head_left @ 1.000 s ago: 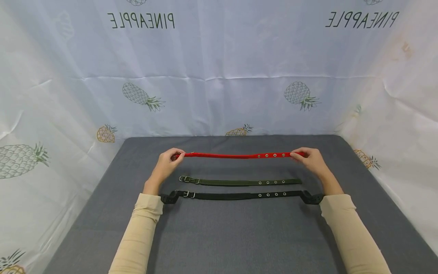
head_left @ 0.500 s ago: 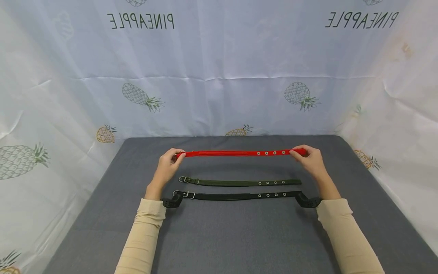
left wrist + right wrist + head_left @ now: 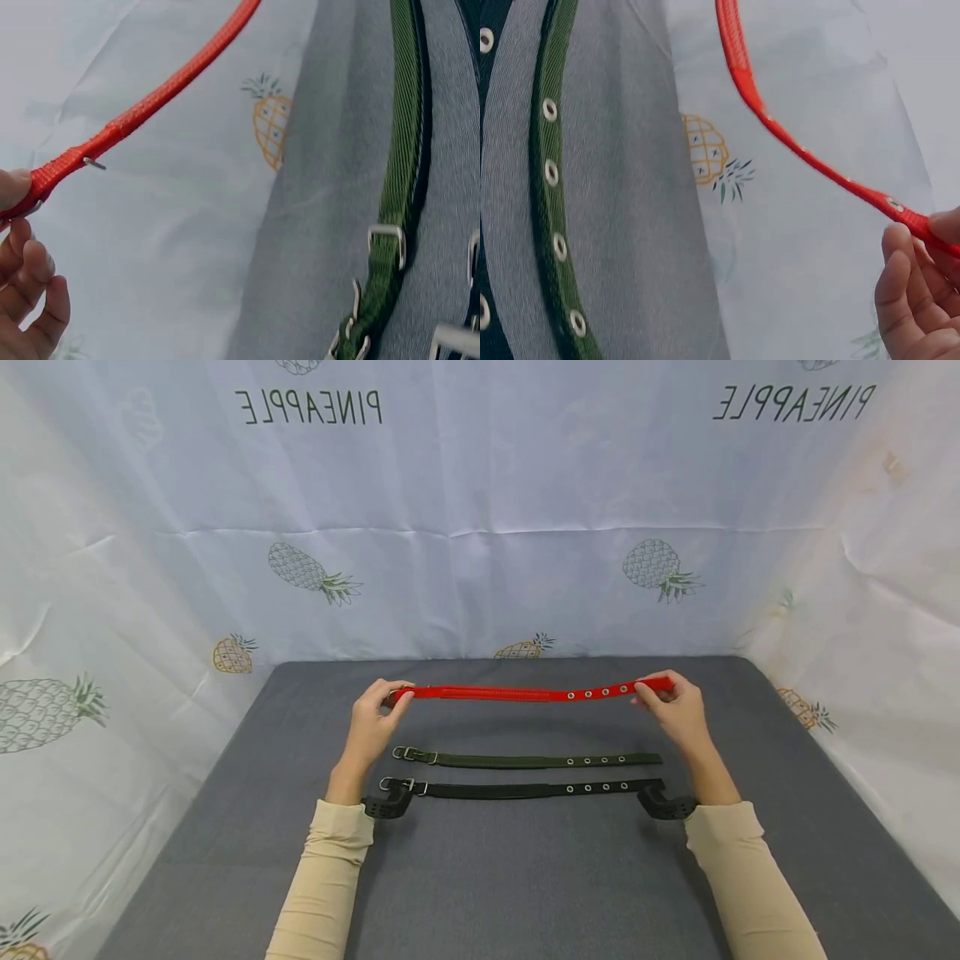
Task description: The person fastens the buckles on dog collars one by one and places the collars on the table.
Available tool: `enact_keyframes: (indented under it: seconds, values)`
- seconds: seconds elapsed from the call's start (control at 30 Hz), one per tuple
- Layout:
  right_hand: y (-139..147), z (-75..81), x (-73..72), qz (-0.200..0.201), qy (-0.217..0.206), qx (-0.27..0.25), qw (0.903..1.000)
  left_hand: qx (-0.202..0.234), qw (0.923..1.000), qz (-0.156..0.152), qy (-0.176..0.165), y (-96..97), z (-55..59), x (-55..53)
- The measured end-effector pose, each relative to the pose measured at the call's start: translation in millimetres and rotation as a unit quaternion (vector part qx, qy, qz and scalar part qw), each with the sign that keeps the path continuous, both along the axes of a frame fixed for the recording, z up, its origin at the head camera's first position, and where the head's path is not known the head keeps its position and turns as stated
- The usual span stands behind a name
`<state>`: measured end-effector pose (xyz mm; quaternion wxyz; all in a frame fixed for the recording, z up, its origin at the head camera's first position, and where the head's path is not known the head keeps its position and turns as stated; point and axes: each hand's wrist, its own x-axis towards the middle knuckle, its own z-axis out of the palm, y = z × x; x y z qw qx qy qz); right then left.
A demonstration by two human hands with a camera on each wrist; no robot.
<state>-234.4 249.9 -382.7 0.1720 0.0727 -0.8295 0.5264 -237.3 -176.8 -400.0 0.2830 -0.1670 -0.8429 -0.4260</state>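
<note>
A red pet collar (image 3: 495,693) is stretched sideways above the far part of the table, sagging slightly in its middle. My left hand (image 3: 372,714) pinches its buckle end between thumb and fingers; the fingers hide most of the buckle. At the other end, past the metal eyelets, my right hand (image 3: 678,710) pinches the strap near its tip. In the left wrist view the red collar (image 3: 150,105) rises from the thumb, with a metal ring showing. Nearer to me lie a green collar (image 3: 495,761) and a black collar (image 3: 495,791), both straight, buckles at left.
A grey cloth covers the table (image 3: 510,877). Behind it hangs a white curtain (image 3: 480,593) with pineapple prints, which also runs along both sides. Black wrist camera mounts (image 3: 388,804) sit at both wrists, overlapping the ends of the black collar in the head view.
The red collar has come up off the table, its right end raised a bit higher than the left. Both hands have risen with it and drawn slightly closer together.
</note>
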Motion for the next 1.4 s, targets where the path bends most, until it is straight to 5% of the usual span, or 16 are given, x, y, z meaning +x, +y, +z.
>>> enact_keyframes:
  seconds: [0.27, 0.9, 1.4]
  values:
    - [-18.9, 0.2, 4.3, 0.065, 0.063, -0.108, 0.9901, 0.023, 0.9997, 0.0, -0.005, 13.3, 4.5, 4.9]
    - [-55.1, -6.7, 13.5, 0.089, 0.069, -0.16, 0.9807, 0.064, 0.997, -0.045, 0.001, 39.8, 2.9, 9.6]
    - [-78.6, -5.5, 20.0, 0.058, 0.034, -0.128, 0.9895, 0.089, 0.9877, -0.129, -0.002, 51.5, 8.0, 14.4]
